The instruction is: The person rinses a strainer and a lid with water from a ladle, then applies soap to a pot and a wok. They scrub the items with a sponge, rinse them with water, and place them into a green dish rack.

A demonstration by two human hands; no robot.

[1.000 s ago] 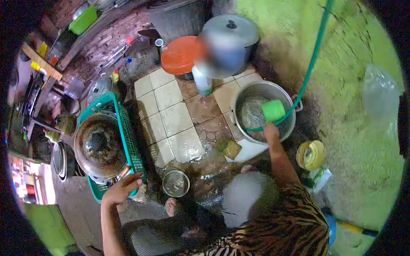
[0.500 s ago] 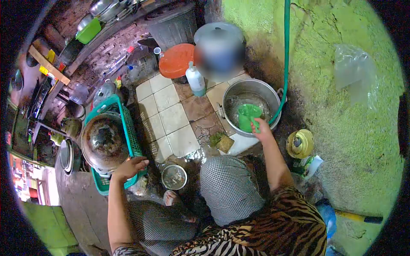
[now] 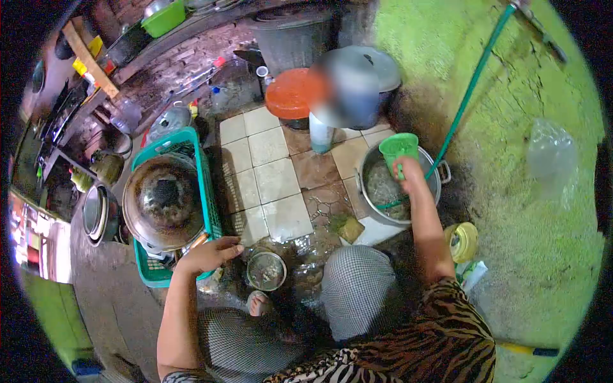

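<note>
My right hand (image 3: 409, 172) is closed round the handle of a green plastic dipper (image 3: 398, 147), raised over the rim of a large metal pot (image 3: 366, 186). Water stands in the pot, and a green hose (image 3: 471, 96) runs down into it. My left hand (image 3: 212, 253) is beside the near right corner of a teal plastic basket (image 3: 212, 214), its fingers stretched out to the right and holding nothing. In the basket lies a scorched metal wok or lid (image 3: 161, 199). A small metal bowl (image 3: 266, 271) with scraps in it sits on the wet floor just past my left fingertips.
Pale tiles (image 3: 274, 179) cover the middle floor. Behind them stand a container with an orange lid (image 3: 290, 96), a bottle (image 3: 321, 135) and a grey bin (image 3: 287, 48). A sponge (image 3: 350, 230) lies near the pot. A yellow tin (image 3: 461, 241) is by the green wall (image 3: 511, 191).
My right hand has lifted the green dipper from inside the pot to above its rim. My left hand stays by the basket corner. The whole view has shifted.
</note>
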